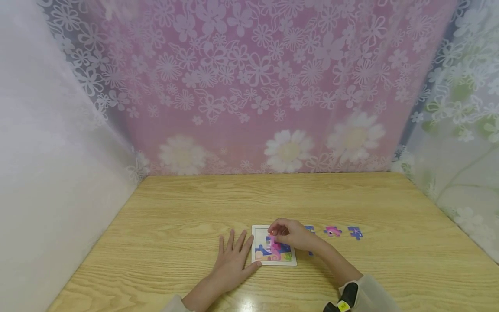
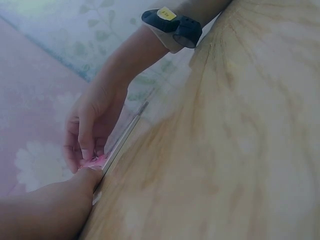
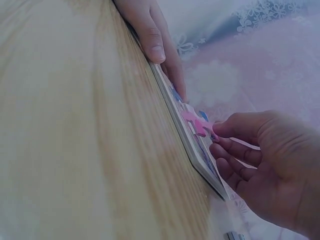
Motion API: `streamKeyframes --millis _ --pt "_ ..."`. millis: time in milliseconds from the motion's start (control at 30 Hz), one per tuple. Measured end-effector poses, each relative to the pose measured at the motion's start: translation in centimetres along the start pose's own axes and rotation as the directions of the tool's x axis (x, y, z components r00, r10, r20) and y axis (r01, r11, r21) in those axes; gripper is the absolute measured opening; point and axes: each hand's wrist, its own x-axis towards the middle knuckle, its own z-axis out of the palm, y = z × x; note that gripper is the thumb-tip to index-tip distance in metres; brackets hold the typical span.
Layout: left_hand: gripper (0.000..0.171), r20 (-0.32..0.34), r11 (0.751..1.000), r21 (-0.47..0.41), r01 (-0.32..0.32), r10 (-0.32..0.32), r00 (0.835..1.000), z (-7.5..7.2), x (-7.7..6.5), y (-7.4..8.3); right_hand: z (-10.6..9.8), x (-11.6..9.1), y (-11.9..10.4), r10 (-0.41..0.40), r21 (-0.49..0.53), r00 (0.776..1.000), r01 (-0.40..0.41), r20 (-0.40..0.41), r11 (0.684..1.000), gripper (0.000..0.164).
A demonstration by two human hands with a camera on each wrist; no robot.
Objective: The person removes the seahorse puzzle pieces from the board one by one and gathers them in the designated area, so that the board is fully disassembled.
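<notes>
A white-framed puzzle board [image 1: 294, 263] lies on the wooden table, its lower part filled with blue, pink and sandy picture pieces. My right hand [image 1: 294, 235] is over the board's upper right and pinches a pink puzzle piece [image 3: 200, 125] between thumb and fingers. That piece is tilted close over the board in the right wrist view. My left hand [image 1: 231, 264] lies flat with fingers spread along the board's left side, its thumb at the lower left corner of the frame.
Right of the board lie a pink puzzle piece with an eye [image 1: 332, 231] and a blue piece with a starfish [image 1: 355, 232]. Another blue piece [image 1: 309, 229] is partly hidden behind the right hand. Flowered curtain [image 1: 288, 86] hangs along the table's far edge.
</notes>
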Motion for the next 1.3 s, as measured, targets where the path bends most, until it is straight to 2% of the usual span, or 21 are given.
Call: streamKeyframes --millis 267,533,633,900,1300 --pt "0.074 -0.003 1.000 0.012 0.003 -0.003 1.000 0.1 0.0 -0.1 0.0 -0.1 -0.5 0.050 0.029 0.999 -0.051 0.005 0.998 0.017" --pt "0.074 -0.013 1.000 0.010 0.001 -0.001 1.000 0.0 0.1 -0.1 -0.6 -0.6 -3.9 0.051 0.061 0.999 -0.052 0.015 0.997 0.016" --pt "0.074 -0.011 1.000 0.014 0.001 -0.001 1.000 -0.1 0.1 -0.2 -0.7 -0.7 -4.3 0.043 0.066 0.999 -0.044 0.015 0.997 0.016" --pt "0.074 -0.007 1.000 0.005 -0.008 0.008 1.000 0.2 0.1 -0.2 -0.6 -0.1 -0.5 0.011 0.060 1.000 -0.011 -0.001 0.998 0.016" --pt "0.073 -0.002 1.000 0.011 -0.005 0.005 1.000 0.2 0.0 0.0 -2.6 -1.5 -0.5 0.007 0.079 1.000 -0.005 -0.022 0.997 0.019"
